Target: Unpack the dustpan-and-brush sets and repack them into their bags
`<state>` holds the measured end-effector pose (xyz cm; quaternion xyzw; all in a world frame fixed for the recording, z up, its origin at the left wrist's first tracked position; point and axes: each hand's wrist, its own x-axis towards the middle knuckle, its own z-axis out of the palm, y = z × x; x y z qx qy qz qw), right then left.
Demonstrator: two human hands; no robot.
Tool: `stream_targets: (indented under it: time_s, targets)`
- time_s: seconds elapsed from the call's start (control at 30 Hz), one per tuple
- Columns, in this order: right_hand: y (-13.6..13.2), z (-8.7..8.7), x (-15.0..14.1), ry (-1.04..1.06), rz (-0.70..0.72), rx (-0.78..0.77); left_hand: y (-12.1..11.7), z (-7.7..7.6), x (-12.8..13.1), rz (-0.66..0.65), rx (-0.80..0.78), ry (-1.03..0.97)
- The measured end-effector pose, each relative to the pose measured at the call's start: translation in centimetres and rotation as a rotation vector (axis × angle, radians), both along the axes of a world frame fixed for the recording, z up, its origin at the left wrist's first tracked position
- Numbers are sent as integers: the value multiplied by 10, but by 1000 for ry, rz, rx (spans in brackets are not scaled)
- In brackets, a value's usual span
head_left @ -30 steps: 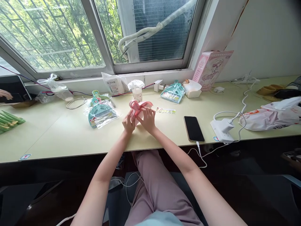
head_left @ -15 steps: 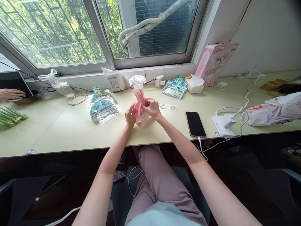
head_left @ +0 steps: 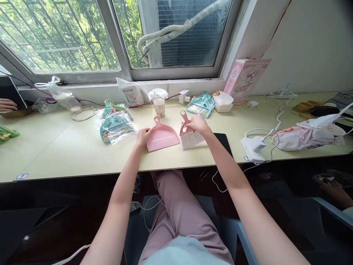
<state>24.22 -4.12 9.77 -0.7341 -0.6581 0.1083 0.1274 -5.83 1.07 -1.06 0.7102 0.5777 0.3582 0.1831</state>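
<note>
A pink dustpan [head_left: 163, 137] faces me over the pale table, its looped handle pointing to the window. My left hand [head_left: 143, 137] grips its left edge, fingers closed there. To the right, apart from the pan, is a small pink brush [head_left: 191, 138] with pale bristles pointing toward me. My right hand [head_left: 199, 124] is closed on the brush's upper right part, and the looped handle sticks out beyond my fingers. Behind the dustpan stands a cup [head_left: 159, 105] with a white cover.
Bagged teal dustpan sets [head_left: 116, 125] lie at left, another teal set [head_left: 202, 104] at back right. A phone [head_left: 224, 142] lies partly behind my right forearm. A power strip [head_left: 254, 148], a plastic bag [head_left: 306, 134] and a pink box [head_left: 245, 81] stand further right. Another person's hand [head_left: 7, 105] shows far left.
The brush and dustpan were held together, overlapping; now they are apart. My right hand has moved right with the brush, and my left hand slightly left with the dustpan. The view has shifted a little.
</note>
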Motion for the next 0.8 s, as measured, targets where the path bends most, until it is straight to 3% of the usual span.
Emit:
stream_targets:
  time_s: [0.2,0.47,0.57,0.67,0.8]
  targets:
    - [17,-43,8,-69,-30,-56,5,-4,-6,65,17,26]
    - [19,-62,25,-269,-5,-21,6,-10,-7,2,10,114]
    - [14,-60,29,-232,-6,35,10,-12,-7,-7,12,6]
    - [5,-45,34,-72,12,147,13,-11,-8,57,25,-199]
    - [-4,-21,21,492,357,106,14,-8,-7,105,27,-431]
